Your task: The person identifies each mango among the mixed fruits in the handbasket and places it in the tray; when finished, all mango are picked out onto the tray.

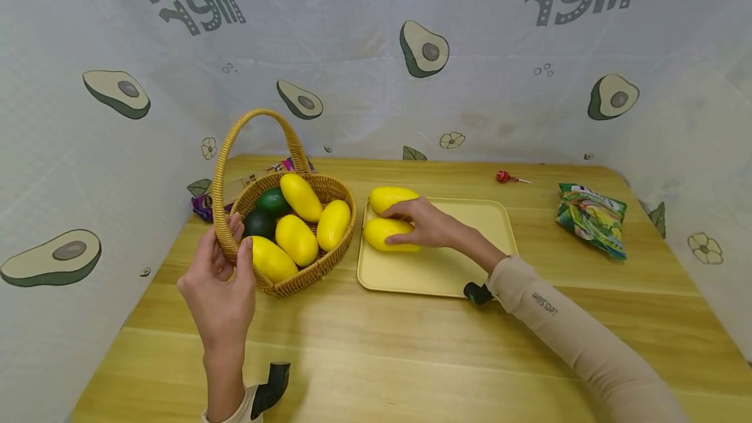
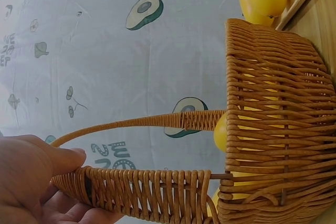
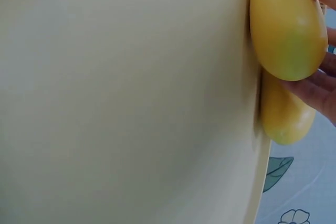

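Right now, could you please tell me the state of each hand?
Left hand: closed, holding the basket handle.
Right hand: closed, holding the nearer yellow fruit at the tray.

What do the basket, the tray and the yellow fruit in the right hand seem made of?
Basket: wicker or imitation, slight sheen, judging by its woven strands. Tray: probably plastic or coated metal, smooth, evenly pale yellow. Yellow fruit: smooth surface, soft highlights; real skin or plastic, unclear.
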The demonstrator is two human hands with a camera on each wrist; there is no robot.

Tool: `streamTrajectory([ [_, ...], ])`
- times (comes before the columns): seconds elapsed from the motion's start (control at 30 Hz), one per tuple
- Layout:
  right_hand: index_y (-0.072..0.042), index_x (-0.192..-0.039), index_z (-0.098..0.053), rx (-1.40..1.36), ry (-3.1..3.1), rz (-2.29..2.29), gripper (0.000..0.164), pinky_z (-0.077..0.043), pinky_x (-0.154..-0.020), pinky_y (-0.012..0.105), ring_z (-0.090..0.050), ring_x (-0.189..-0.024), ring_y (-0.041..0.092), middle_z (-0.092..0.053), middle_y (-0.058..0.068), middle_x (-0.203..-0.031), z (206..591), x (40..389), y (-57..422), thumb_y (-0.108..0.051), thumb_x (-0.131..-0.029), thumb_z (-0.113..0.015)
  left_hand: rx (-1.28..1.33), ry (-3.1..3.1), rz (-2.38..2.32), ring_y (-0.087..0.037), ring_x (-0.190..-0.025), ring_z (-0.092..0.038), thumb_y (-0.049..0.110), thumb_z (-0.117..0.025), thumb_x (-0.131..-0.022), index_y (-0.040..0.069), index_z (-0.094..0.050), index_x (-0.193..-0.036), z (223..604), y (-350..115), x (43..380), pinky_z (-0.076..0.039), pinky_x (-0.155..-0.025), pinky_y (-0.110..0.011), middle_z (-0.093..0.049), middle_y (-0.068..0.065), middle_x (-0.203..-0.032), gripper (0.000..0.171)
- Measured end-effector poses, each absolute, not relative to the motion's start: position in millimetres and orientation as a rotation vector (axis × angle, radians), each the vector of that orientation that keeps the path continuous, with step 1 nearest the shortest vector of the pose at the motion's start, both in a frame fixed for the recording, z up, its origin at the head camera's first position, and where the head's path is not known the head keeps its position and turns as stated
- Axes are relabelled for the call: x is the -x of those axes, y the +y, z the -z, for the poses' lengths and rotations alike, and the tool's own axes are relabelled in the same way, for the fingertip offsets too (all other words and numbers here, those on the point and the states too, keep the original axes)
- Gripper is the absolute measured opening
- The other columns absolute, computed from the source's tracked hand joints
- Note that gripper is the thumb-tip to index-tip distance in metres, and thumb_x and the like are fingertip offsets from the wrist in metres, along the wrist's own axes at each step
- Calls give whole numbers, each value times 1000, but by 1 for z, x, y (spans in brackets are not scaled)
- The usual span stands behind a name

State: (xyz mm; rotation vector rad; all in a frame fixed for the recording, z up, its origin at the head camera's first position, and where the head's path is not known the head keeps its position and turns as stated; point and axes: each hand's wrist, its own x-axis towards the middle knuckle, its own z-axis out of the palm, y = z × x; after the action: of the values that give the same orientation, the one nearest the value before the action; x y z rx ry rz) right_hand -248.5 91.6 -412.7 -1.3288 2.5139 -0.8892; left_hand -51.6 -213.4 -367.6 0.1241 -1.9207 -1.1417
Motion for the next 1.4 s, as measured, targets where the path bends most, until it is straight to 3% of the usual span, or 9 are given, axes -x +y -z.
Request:
streamTrajectory([
  [0.17,3,-139,-70,1326,2503,883,53,-58,-103,48,-68,-122,30,-72,16,-137,413,248,92,-23,-96,-86,-137,-1931,1137,-5,-116,-73,-6,-77,-96,-3,-71,-136,366,-213,50,-57,-88,-12,-77,-13,-129,41],
  [0.57,5,-143,-66,1324,2474,872,58,-59,-106,49,-67,-126,31,-70,17,-141,412,247,95,-23,-96,-85,-126,-1921,1148,-4,-116,-73,-7,-77,-96,-4,-71,-136,367,-213,50,-57,-88,-12,-76,-14,-129,41],
  [0.9,5,-142,-67,1338,2463,875,57,-62,-100,46,-70,-119,30,-71,17,-139,410,246,95,-24,-96,-85,-134,-1927,1136,-4,-116,-73,-6,-77,-96,-3,-71,-136,367,-214,49,-57,-88,-12,-76,-12,-130,41],
  [1.17,8,-137,-68,1300,2454,931,53,-61,-104,50,-73,-118,36,-73,21,-133,398,247,100,-20,-96,-85,-122,-1920,1150,-7,-117,-74,-6,-76,-97,-4,-71,-136,366,-213,49,-57,-89,-12,-76,-13,-130,39],
  [1.4,6,-144,-64,1230,2425,1013,57,-55,-112,54,-68,-127,37,-69,21,-141,375,251,103,-23,-98,-83,-122,-1925,1144,-6,-117,-73,-6,-76,-97,-4,-71,-135,367,-212,50,-57,-89,-12,-76,-13,-130,38],
])
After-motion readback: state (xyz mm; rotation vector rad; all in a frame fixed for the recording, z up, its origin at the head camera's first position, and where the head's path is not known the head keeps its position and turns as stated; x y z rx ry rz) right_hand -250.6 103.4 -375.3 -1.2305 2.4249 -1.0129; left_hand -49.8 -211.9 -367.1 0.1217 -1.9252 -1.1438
